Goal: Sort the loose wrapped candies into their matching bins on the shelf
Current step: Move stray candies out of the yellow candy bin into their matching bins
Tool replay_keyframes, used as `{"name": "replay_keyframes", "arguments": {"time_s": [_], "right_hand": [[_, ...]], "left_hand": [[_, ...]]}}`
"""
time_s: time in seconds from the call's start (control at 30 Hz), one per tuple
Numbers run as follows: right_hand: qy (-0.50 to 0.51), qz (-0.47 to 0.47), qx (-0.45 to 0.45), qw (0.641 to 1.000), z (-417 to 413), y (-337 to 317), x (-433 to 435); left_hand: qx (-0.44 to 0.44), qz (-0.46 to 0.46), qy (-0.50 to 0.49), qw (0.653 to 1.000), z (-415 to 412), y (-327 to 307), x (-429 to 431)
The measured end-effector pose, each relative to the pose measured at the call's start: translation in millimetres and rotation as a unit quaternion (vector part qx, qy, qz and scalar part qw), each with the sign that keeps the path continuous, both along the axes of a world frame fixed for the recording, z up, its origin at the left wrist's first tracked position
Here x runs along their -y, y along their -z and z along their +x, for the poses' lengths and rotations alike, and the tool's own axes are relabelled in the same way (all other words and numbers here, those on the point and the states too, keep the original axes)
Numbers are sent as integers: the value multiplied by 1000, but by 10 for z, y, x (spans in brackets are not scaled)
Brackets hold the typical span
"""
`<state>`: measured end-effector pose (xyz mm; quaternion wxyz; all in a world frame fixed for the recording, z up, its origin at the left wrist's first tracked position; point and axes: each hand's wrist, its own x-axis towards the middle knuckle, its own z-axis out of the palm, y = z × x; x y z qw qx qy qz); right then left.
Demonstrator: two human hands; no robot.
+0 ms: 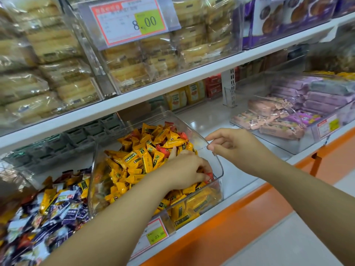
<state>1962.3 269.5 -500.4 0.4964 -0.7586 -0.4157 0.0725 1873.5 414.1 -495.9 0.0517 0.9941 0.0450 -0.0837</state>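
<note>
A clear plastic bin [215, 162] on the lower shelf is piled with yellow wrapped candies [138, 162] and a few red wrapped candies [163, 149] mixed among them. My left hand [188, 169] reaches into the bin's right front part, its fingers curled round a red wrapped candy [209, 176]. My right hand [234, 144] pinches the bin's right rim between thumb and fingers. To the left, a second bin holds mixed candies in blue, white and yellow wrappers [48, 208].
A clear bin of pink and purple packets [278, 121] stands to the right, with bare white shelf [211, 116] between the bins. Green packets [76, 137] lie behind the candy bins. A price tag [155, 235] hangs on the front; the upper shelf [172, 77] overhangs.
</note>
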Motion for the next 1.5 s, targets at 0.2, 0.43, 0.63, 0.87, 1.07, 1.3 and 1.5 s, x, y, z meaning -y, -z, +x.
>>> {"name": "replay_keyframes", "arguments": {"time_s": [0.2, 0.43, 0.63, 0.87, 1.07, 1.3, 1.5], "right_hand": [[-1, -2, -2, 1000, -20, -16, -1], [6, -12, -1, 1000, -19, -23, 5], [9, -16, -1, 1000, -22, -20, 5], [6, -19, -4, 1000, -32, -32, 14], [10, -18, -1, 1000, -28, -25, 3], [11, -22, 0, 1000, -27, -18, -6], [11, -22, -1, 1000, -27, -17, -5]], "left_hand": [[37, -71, -13, 997, -63, 46, -2], [0, -64, -12, 998, -61, 24, -32], [-60, -22, -3, 998, -16, -15, -7], [-39, -86, -22, 995, -23, 67, -40], [-20, -139, -27, 990, -46, 86, -53], [-26, -128, -46, 990, -73, -2, -55], [-89, -84, -53, 991, -24, -129, 26]]}}
